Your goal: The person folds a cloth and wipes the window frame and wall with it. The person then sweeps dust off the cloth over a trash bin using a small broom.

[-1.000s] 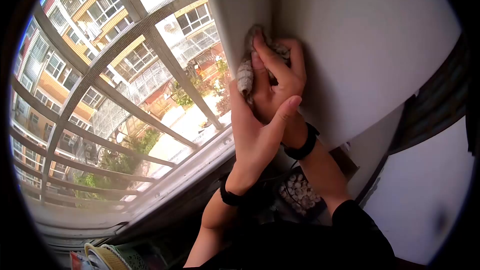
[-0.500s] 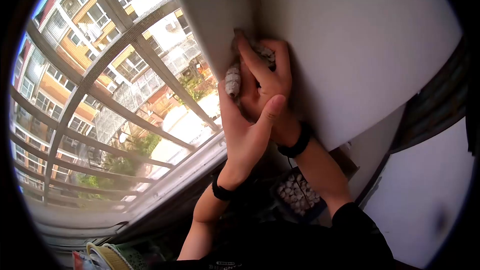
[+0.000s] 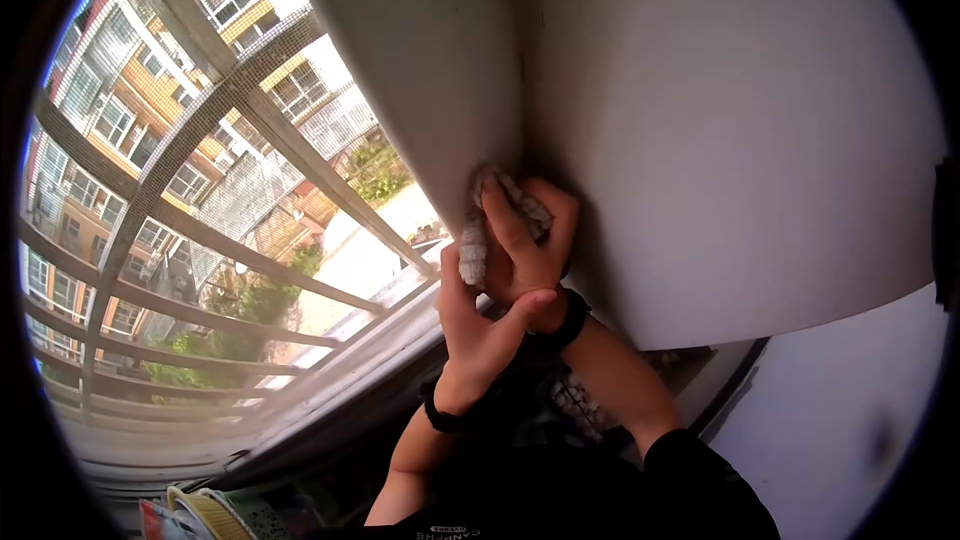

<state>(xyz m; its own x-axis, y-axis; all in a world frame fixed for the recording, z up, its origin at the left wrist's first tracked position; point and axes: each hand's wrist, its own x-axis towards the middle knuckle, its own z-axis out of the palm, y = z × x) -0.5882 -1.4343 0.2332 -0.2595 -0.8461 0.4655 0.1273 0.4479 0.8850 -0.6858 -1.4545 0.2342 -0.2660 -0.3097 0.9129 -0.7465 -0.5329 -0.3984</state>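
A pale grey, twisted cloth (image 3: 473,258) is bunched in my right hand (image 3: 522,252), which presses it against the corner between two pale walls. One rolled end hangs on the left side, and another part shows between my right fingers. My left hand (image 3: 472,335) lies against the underside of my right hand near the wrist, just below the hanging roll. Its thumb is stretched across to the right, while most of its fingers are hidden behind the right hand. Black bands circle both wrists.
On the left stands a window with a metal grille (image 3: 190,205), its sill (image 3: 330,380) running beside my left arm. A broad white wall or panel (image 3: 730,150) fills the right. Below my right arm are small pale pieces (image 3: 580,405); a yellow-rimmed item (image 3: 215,515) sits lower left.
Both hands have moved down along the wall corner together with the cloth. The view has shifted a little, showing more of the wall above the hands.
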